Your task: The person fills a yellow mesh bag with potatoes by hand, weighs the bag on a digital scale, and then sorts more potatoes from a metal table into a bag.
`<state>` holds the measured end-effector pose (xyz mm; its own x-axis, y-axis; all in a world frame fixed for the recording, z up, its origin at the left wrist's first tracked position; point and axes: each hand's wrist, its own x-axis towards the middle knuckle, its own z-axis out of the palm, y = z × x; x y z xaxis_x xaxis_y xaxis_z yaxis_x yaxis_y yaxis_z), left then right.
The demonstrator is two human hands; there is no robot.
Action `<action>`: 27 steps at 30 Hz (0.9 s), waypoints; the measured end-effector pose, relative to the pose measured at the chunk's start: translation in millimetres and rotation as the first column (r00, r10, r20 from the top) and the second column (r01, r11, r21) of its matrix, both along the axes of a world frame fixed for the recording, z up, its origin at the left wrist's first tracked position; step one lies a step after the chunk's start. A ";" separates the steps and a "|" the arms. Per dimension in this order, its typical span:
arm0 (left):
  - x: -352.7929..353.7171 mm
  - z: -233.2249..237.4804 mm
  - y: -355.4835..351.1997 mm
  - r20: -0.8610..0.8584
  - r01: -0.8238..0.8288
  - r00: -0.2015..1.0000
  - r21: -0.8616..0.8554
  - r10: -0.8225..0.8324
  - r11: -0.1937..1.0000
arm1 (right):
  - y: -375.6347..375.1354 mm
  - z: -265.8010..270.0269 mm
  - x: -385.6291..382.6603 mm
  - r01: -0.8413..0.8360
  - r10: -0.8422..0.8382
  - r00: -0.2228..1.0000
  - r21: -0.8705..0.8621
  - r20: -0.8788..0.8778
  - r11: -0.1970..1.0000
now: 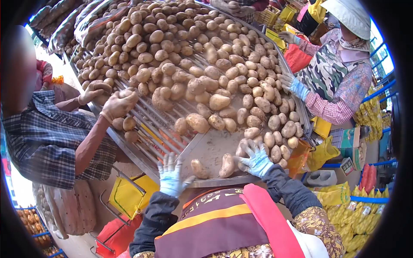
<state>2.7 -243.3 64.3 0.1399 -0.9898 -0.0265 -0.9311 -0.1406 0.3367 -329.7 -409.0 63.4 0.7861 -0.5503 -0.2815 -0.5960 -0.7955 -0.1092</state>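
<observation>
Many potatoes [219, 101] are heaped on a metal sorting table [208, 148] with a bar grate on its left part. My left hand [171, 178], in a light blue and white glove, has its fingers spread at the table's near edge and holds nothing. A similar glove covers my right hand [255, 160], whose spread fingers touch potatoes at the near right of the table; it grips none that I can see. Between my hands, two single potatoes [226, 165] lie near the edge.
At the left, a person in a plaid shirt [56, 142] reaches over the grate with gloved hands. A person in a white hat [331, 64] has hands at the right edge. Yellow bags [129, 193] hang below the table, and filled sacks [361, 219] stand at the right.
</observation>
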 end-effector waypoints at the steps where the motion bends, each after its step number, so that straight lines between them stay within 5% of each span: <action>1: -15.8 -8.5 -13.6 -0.018 0.075 0.997 0.083 -0.074 0.994 | 7.9 -6.8 -16.3 0.025 -0.022 0.997 -0.037 0.070 0.999; 4: -53.0 -32.4 -45.6 -0.071 0.185 0.983 0.262 -0.172 0.947 | 24.6 -17.6 -56.3 0.139 -0.108 0.965 -0.116 0.238 0.984; 9: -83.4 -62.9 -88.9 -0.203 0.473 0.862 -0.010 -0.465 0.881 | 33.8 -38.5 -105.1 0.315 -0.276 0.939 -0.193 0.206 0.929; 12: -111.8 -48.1 -111.3 -0.122 0.628 0.775 0.041 -0.620 0.777 | 41.9 -34.2 -117.0 0.388 -0.331 0.910 -0.232 0.251 0.892; 14: -137.7 -51.6 -117.0 -0.037 0.675 0.735 -0.040 -0.677 0.736 | 48.1 -34.2 -120.5 0.504 -0.395 0.846 -0.290 0.359 0.814; 20: -171.1 -35.0 -118.8 -0.144 0.737 0.654 -0.100 -0.743 0.669 | 33.1 -16.8 -109.3 0.587 -0.448 0.761 -0.206 0.469 0.783; 21: -161.4 -24.0 -126.0 -0.312 0.743 0.622 -0.056 -0.718 0.667 | 25.7 -9.2 -101.2 0.572 -0.429 0.752 -0.172 0.500 0.802; 22: -151.3 -25.0 -129.7 -0.304 0.733 0.635 -0.051 -0.710 0.678 | 18.3 -5.1 -91.0 0.549 -0.406 0.742 -0.136 0.533 0.825; 24: -128.0 -31.1 -134.9 -0.456 0.519 0.648 -0.322 -0.610 0.792 | 3.1 -3.4 -67.2 0.496 -0.372 0.766 -0.115 0.524 0.861; 27: -73.2 -23.0 -137.3 -0.245 0.302 0.876 -0.394 -0.416 0.868 | -36.5 5.4 -12.7 0.394 -0.258 0.771 -0.118 0.582 0.911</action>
<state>-70.5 -380.6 41.3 -0.1859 -0.9248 0.3321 -0.7310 0.3560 0.5821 -342.4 -445.5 68.8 0.5298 -0.7947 0.2962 -0.7186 -0.6062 -0.3409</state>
